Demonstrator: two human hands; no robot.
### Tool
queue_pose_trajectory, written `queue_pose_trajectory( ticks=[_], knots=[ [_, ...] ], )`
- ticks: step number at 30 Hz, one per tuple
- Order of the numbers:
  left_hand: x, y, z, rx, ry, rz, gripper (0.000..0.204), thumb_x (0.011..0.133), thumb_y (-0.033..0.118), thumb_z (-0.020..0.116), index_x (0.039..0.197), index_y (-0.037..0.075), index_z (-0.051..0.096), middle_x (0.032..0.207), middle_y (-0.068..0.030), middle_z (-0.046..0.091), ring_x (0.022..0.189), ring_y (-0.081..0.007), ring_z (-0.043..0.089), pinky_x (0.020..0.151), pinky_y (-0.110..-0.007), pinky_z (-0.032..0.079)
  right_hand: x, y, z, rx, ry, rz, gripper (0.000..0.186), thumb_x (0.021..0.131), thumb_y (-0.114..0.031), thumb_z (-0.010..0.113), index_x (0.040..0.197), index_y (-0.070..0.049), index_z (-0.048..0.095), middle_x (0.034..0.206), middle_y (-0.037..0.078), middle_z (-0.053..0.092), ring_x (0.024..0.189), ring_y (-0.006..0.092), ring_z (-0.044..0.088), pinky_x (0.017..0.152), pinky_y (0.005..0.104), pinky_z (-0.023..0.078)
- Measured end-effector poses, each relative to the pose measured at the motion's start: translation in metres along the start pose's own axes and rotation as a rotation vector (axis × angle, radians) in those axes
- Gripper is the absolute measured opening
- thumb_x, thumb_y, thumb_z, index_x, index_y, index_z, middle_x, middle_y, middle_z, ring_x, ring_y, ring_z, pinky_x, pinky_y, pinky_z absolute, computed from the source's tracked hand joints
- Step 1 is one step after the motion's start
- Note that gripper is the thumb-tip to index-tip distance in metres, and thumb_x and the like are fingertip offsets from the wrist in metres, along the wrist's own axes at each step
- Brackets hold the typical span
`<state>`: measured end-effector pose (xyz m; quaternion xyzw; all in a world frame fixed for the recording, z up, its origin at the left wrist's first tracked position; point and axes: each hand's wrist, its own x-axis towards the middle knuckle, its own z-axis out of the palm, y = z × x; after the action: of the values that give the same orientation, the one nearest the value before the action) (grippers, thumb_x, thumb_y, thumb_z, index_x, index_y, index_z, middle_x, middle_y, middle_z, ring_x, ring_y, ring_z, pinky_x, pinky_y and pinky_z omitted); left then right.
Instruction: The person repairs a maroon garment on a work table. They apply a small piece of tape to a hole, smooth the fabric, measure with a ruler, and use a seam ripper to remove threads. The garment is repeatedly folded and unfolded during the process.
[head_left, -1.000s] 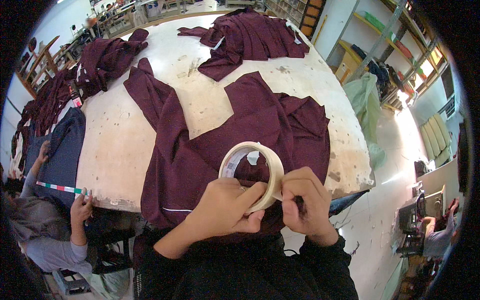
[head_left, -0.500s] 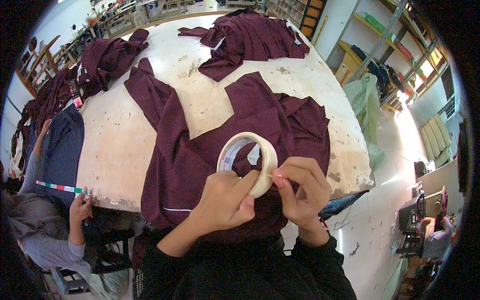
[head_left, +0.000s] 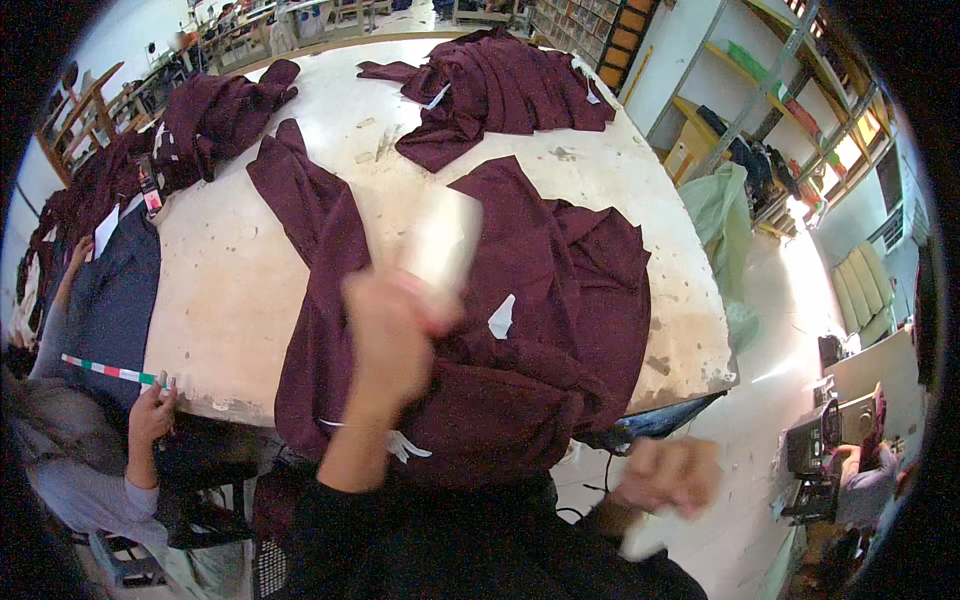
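Head view, tape (head_left: 444, 240) over table (head_left: 215, 310), right hand (head_left: 672, 474) beyond edge

A pale, blotched surface (head_left: 215, 300) fills the middle of the room, its edges curved by the lens. White wall (head_left: 115, 35) shows at upper left, above a wooden frame (head_left: 85, 112); benches (head_left: 345, 12) line the far end. At right, shelves (head_left: 697, 112) with a metal post (head_left: 750, 108) stand near a pale wall (head_left: 680, 45). Strong light glares on the smooth, light floor (head_left: 740, 480) beyond, near a ribbed, pale green panel (head_left: 862, 285).
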<state>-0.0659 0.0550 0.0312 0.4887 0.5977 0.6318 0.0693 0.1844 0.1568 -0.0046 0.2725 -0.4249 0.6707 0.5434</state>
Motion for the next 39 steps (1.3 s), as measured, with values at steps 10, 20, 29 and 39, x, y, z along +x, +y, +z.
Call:
queue_pose_trajectory(
  ticks=[10,20,29,39],
  knots=[
    [-0.037,0.017,0.069,-0.139,-1.084,0.307,0.034,0.081,0.027,0.050,0.105,0.005,0.058,0.085,-0.0134,0.059,0.078,-0.0317,0.057,0.080,-0.041,0.043,-0.001,-0.045,-0.019,-0.597,-0.226,0.800,0.017,0.073,-0.020,0.069,0.076,-0.004,0.066,0.115,0.026,0.047,0.077,0.0211,0.057,0.063,0.0260,0.046],
    [-0.005,0.022,-0.036,0.478,-0.423,0.217,0.023,0.078,0.015,0.058,0.100,0.009,0.061,0.108,-0.0083,0.054,0.102,-0.0274,0.049,0.090,-0.037,0.035,-0.001,-0.065,-0.118,-1.482,0.305,0.577,0.015,0.087,-0.016,0.055,0.088,-0.001,0.055,0.108,0.008,0.049,0.075,0.0120,0.048,0.068,0.0230,0.040],
    [-0.015,0.016,-0.042,0.729,-0.625,0.202,0.029,0.074,0.027,0.064,0.099,0.013,0.062,0.114,-0.0031,0.052,0.113,-0.0233,0.045,0.100,-0.043,0.023,0.029,-0.026,-0.081,-1.250,0.609,0.313,0.020,0.090,-0.020,0.050,0.096,-0.001,0.052,0.114,0.011,0.048,0.077,0.0125,0.049,0.067,0.0234,0.042],
    [-0.005,-0.002,-0.042,0.604,-0.782,0.153,0.021,0.072,0.019,0.061,0.093,0.012,0.059,0.090,-0.0027,0.060,0.097,-0.0198,0.055,0.102,-0.046,0.022,0.039,0.068,0.015,-0.679,-0.035,0.616,0.043,0.073,-0.027,0.069,0.102,-0.003,0.050,0.118,0.017,0.041,0.093,0.0172,0.044,0.082,0.0288,0.037]
  ],
)
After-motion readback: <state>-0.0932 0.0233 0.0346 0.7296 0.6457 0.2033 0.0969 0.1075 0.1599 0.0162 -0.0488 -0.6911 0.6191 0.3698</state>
